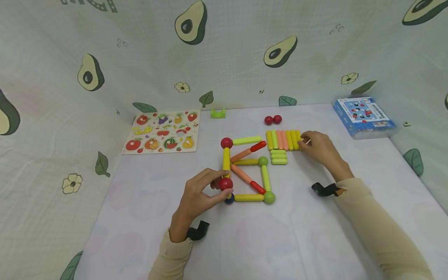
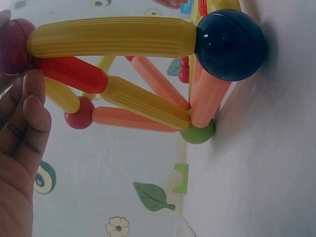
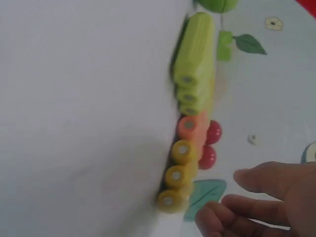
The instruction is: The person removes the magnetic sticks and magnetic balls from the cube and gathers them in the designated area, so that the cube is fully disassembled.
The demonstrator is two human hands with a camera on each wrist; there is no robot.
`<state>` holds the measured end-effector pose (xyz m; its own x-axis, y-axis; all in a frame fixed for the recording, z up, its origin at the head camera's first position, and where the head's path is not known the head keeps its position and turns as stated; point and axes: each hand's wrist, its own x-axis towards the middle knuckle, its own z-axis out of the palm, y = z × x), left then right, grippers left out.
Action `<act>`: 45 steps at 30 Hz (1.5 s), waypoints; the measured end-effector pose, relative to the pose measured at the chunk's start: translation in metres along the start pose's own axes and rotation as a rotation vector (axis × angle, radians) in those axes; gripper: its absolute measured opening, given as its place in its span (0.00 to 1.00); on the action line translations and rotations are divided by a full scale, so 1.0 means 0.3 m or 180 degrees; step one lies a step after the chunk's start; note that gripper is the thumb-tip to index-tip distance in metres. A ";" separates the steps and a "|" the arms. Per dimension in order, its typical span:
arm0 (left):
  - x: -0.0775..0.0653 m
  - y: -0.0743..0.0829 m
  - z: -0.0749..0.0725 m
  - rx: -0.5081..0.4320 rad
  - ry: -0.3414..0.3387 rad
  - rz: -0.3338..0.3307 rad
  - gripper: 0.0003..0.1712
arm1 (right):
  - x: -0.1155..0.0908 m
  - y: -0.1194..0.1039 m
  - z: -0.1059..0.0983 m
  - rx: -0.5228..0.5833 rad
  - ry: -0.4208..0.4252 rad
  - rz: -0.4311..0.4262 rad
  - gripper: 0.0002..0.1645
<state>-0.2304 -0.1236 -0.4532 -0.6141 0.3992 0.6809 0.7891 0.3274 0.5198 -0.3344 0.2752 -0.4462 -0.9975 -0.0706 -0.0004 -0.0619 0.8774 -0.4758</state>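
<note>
My left hand (image 1: 198, 191) pinches a red ball (image 1: 226, 184) between thumb and fingers, at a top corner of a frame of magnetic rods and balls. From that ball a yellow rod (image 2: 113, 37) runs down to a dark blue ball (image 2: 230, 45) at the tabletop. Another red ball (image 1: 226, 143) tops the far corner, and green balls (image 1: 269, 197) mark the corners on the right. My right hand (image 1: 319, 147) is beside the end yellow rod (image 1: 298, 139) of a side-by-side row. In the right wrist view, a gap separates its thumb and fingers, with nothing between them.
Several short light green rods (image 1: 279, 157) lie in front of the row, and two red balls (image 1: 273, 119) sit behind it. A blue box (image 1: 364, 116) stands back right. A fruit picture board (image 1: 162, 132) lies back left, near a small green piece (image 1: 218, 113).
</note>
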 end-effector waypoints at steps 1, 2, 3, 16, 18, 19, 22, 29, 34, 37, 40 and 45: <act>0.001 0.001 -0.001 -0.0003 0.0001 -0.0001 0.27 | -0.007 -0.024 -0.006 0.0041 0.0049 -0.0070 0.23; 0.001 0.002 -0.002 -0.0006 0.0001 -0.0005 0.26 | -0.013 -0.048 -0.010 0.0097 0.0105 -0.0159 0.22; 0.001 0.002 -0.002 -0.0011 0.0003 -0.0002 0.26 | -0.020 -0.074 -0.013 0.0157 0.0151 -0.0260 0.22; -0.004 -0.004 0.002 -0.0032 -0.0004 -0.0016 0.26 | -0.017 -0.385 0.007 0.0466 0.0148 -0.2040 0.25; -0.007 -0.005 0.000 -0.0020 -0.0009 -0.0026 0.26 | -0.006 -0.427 0.017 0.0426 -0.0032 -0.2195 0.26; -0.009 -0.005 0.000 -0.0018 -0.0007 -0.0026 0.26 | -0.001 -0.446 0.022 0.0409 -0.0119 -0.2276 0.27; -0.010 -0.005 0.000 -0.0036 0.0003 -0.0025 0.26 | 0.017 -0.489 0.039 0.0253 -0.0199 -0.2592 0.25; -0.003 -0.003 -0.003 -0.0075 -0.0023 -0.0031 0.28 | 0.037 -0.515 0.061 -0.0088 0.0328 -0.3190 0.21; 0.000 0.002 -0.004 -0.0072 -0.0044 -0.0018 0.27 | 0.034 -0.513 0.054 -0.0252 0.0503 -0.3303 0.21; 0.000 0.004 -0.003 -0.0073 -0.0044 -0.0016 0.27 | 0.031 -0.522 0.046 -0.0379 0.0531 -0.3351 0.22; 0.001 0.003 -0.003 -0.0071 -0.0043 -0.0028 0.27 | 0.027 -0.534 0.036 -0.0520 0.0503 -0.3355 0.22; 0.001 0.005 -0.002 -0.0062 -0.0017 -0.0022 0.26 | 0.021 -0.551 0.022 -0.0728 0.0420 -0.3305 0.23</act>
<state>-0.2295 -0.1235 -0.4519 -0.6197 0.4014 0.6744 0.7849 0.3134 0.5346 -0.3303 0.1266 -0.3733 -0.4479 -0.7938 0.4114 -0.8736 0.4865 -0.0124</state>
